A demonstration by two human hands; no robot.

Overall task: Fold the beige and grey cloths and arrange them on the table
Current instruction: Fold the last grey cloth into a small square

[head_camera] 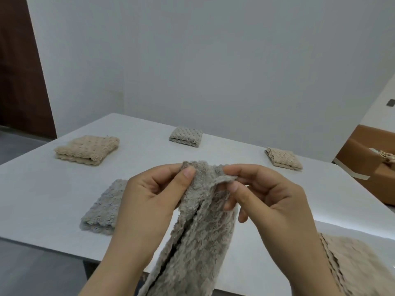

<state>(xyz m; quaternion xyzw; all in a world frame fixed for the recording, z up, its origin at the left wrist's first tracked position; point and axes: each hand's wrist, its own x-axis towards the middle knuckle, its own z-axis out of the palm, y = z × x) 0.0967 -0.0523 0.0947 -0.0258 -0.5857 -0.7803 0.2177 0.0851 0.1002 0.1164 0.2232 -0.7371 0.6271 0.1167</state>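
Observation:
Both hands hold up a fluffy grey-beige cloth [198, 236] above the near edge of the white table [149, 159]. My left hand [154, 195] pinches its top edge between thumb and fingers. My right hand [263, 195] pinches the top corner beside it. The cloth hangs doubled, with a dark gap down its middle. Folded cloths lie on the table: a grey one [102, 208] near left, a beige one [87, 149] far left, a grey one [186, 137] far middle, a beige one [284, 159] far right.
A loose beige cloth [359, 265] lies at the table's near right corner. A brown cardboard box [367, 163] with cloth in it stands right of the table. A white wall runs behind the table, with a dark door [19, 67] at left.

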